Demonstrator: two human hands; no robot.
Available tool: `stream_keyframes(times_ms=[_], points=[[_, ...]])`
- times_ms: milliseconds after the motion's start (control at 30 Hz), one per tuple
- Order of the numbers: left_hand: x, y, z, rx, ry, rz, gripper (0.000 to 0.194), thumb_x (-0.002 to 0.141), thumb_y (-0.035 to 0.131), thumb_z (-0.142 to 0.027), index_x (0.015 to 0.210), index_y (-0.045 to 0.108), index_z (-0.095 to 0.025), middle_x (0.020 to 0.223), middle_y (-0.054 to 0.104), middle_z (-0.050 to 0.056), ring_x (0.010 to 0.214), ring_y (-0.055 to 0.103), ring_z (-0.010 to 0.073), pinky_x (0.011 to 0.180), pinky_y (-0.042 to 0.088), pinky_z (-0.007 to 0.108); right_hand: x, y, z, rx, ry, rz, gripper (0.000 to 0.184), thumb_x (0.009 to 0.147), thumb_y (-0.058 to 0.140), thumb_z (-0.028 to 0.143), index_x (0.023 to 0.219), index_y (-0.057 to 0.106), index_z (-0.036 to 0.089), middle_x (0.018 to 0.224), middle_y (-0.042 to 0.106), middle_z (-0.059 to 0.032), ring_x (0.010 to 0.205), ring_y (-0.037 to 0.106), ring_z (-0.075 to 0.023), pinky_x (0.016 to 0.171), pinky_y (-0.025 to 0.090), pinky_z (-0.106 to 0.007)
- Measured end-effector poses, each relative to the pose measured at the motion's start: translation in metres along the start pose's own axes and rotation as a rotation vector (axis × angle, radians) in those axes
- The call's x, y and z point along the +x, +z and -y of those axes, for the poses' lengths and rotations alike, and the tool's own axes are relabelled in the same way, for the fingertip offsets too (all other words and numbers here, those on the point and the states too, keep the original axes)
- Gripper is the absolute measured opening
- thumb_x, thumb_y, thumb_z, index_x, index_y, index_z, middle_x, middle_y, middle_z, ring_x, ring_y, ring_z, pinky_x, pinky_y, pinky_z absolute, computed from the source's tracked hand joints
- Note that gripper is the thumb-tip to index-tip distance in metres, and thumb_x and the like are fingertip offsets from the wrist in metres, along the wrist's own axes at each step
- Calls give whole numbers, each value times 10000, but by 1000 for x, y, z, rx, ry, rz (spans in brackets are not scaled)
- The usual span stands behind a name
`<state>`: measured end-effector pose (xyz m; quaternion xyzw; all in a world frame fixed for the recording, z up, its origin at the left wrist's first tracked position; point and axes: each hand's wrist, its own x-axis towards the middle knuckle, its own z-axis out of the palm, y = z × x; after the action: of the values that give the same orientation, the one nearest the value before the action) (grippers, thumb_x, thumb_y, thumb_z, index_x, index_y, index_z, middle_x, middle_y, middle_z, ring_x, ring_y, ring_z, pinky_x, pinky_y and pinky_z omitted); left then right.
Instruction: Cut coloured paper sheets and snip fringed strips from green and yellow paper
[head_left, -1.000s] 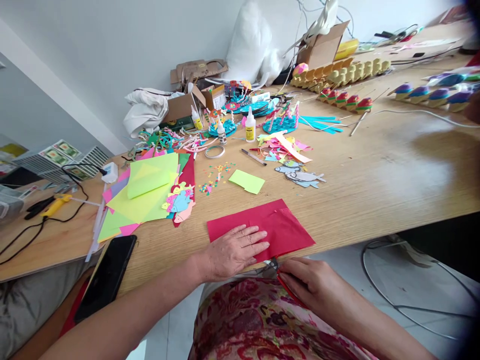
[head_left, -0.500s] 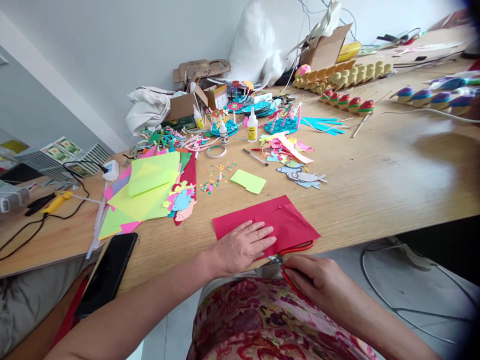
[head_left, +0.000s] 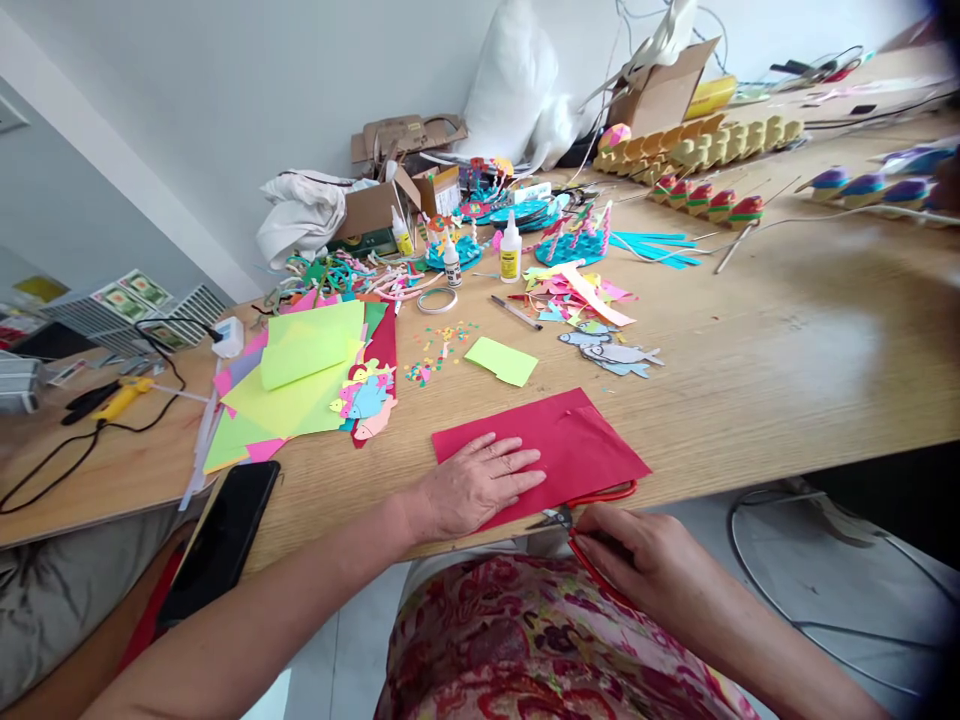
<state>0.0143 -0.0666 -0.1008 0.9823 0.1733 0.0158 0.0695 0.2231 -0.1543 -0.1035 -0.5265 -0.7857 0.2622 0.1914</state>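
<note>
A red sheet of paper [head_left: 577,440] lies near the table's front edge. My left hand [head_left: 476,485] rests flat on its left part, fingers stretched out. At the edge, my right hand [head_left: 637,550] grips the lower handle of red-handled scissors [head_left: 592,567]. Their other handle lies partly under the paper's right corner, and the blades point left, just below the paper's near edge. A small yellow-green paper piece [head_left: 502,361] lies beyond the red sheet. Grey-blue paper fish [head_left: 619,353] are to its right.
Coloured sheets [head_left: 300,390] with paper fish [head_left: 367,405] on them lie at left, near a black phone [head_left: 232,530]. Behind are a pen [head_left: 517,312], a glue bottle [head_left: 510,250], paper scraps [head_left: 577,292] and blue strips [head_left: 656,248]. Another person's leg [head_left: 82,640] shows at lower left.
The view has shifted slightly. My left hand lies a little farther left on the red paper. My right hand still holds the scissors at the table edge.
</note>
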Motion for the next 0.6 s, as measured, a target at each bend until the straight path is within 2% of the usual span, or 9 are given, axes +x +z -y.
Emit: stream_keyframes(times_ms=[333, 500, 600], points=[[1, -1, -1, -20, -4, 6, 404, 885, 284, -186, 1281, 362, -176, 1365, 358, 47, 1283, 228, 189, 1044, 192, 399, -3, -2, 2, 41, -44, 31, 217, 829, 368, 150, 715, 549, 184, 585, 596, -11, 501, 539, -111, 481, 380, -190], [0, 3, -1, -6, -6, -5, 415, 880, 295, -166, 1292, 345, -176, 1372, 345, 49, 1289, 213, 190, 1050, 175, 392, 1, 2, 6, 36, -63, -29, 224, 829, 381, 150, 661, 526, 186, 534, 553, 6, 456, 491, -97, 449, 352, -188], [1, 2, -3, -9, -9, -9, 409, 884, 292, -173, 1289, 350, -183, 1367, 354, 47, 1287, 219, 184, 1049, 179, 387, 0, 3, 6, 58, -80, -22, 214, 832, 384, 148, 689, 539, 185, 551, 563, 2, 467, 503, -103, 460, 357, -192]])
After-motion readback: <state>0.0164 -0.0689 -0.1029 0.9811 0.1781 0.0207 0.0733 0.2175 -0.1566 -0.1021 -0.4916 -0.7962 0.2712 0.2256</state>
